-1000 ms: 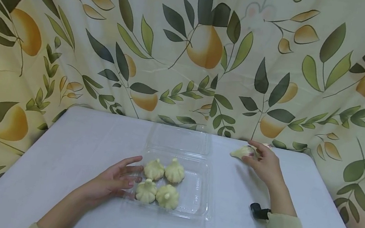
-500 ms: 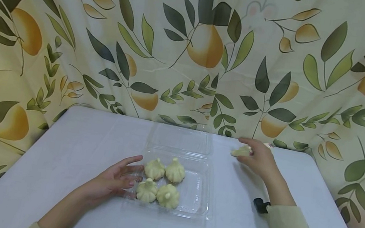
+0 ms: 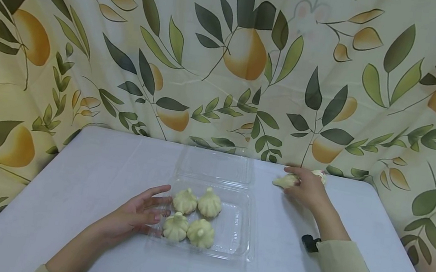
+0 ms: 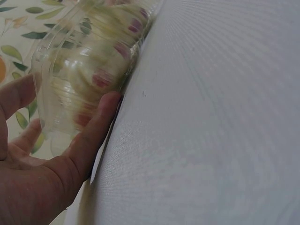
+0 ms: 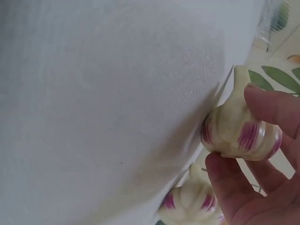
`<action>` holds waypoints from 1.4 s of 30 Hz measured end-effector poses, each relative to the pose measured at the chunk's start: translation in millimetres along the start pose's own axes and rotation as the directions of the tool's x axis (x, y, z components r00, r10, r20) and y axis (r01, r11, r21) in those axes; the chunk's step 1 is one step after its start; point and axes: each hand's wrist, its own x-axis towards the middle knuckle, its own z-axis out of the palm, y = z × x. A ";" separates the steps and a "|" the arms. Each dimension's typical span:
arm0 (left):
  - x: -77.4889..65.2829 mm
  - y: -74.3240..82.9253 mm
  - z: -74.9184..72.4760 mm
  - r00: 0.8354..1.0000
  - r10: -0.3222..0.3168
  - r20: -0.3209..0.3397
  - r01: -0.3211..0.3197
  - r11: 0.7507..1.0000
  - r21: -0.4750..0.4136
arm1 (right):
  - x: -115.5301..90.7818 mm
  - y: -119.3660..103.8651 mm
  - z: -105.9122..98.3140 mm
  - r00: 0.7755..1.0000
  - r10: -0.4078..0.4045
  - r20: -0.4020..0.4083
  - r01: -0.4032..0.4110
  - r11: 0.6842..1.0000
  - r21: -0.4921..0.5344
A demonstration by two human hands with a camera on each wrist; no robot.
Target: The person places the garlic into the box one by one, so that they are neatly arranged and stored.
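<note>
My right hand (image 3: 310,191) is at the back right of the table. In the right wrist view its thumb and fingers pinch a garlic bulb (image 5: 241,124) with purple streaks, lying with its stem pointing left in the head view. Close behind is a second garlic bulb (image 5: 192,197), partly hidden by the hand. My left hand (image 3: 133,212) lies against the left side of a clear plastic container (image 3: 251,233), fingers spread and fairly straight. Several pale garlic bulbs (image 3: 201,233) sit in the container's left part, stems up.
The container's clear lid (image 3: 214,165) is folded back toward the far edge of the white-covered table (image 3: 105,162). Behind the table hangs a curtain (image 3: 126,72) printed with fruit and leaves.
My right hand has shifted slightly left over the garlic bulb and now grips it, the stem end moving a little left. The left hand and container stay put.
</note>
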 end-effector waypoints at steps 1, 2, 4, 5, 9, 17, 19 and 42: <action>0.0 0.3 0.0 1.000 0.001 0.000 -0.001 1.000 0.001 | -0.4 0.3 0.0 1.000 0.002 -0.004 -0.002 1.000 0.013; 0.1 0.3 0.1 1.000 -0.001 -0.002 0.001 1.000 0.001 | -1.2 0.3 -0.1 1.000 0.005 -0.007 -0.005 1.000 0.027; 0.1 0.5 0.1 1.000 0.000 -0.003 0.000 1.000 0.003 | -2.5 0.3 -0.4 1.000 0.002 -0.015 -0.002 0.998 0.060; 0.2 0.4 0.1 1.000 -0.001 -0.003 0.001 1.000 0.003 | -3.1 0.4 -0.6 1.000 0.001 -0.019 0.000 0.997 0.075; 0.3 -0.3 -0.2 1.000 -0.002 -0.002 0.002 1.000 0.003 | -6.0 0.1 0.4 1.000 -0.005 -0.027 0.009 0.992 0.129; -0.4 -1.0 -1.4 1.000 0.017 0.013 -0.017 1.000 0.002 | -9.3 -0.2 5.3 0.999 -0.028 -0.041 0.033 0.989 0.145; -0.3 -0.7 -1.3 1.000 0.016 0.012 -0.016 1.000 0.002 | -9.5 -0.3 6.1 0.999 -0.028 -0.042 0.034 0.988 0.149; 0.3 -1.1 -1.0 1.000 0.006 0.001 -0.006 1.000 0.001 | -13.3 -18.3 9.3 0.993 -0.057 -0.101 0.078 0.973 0.219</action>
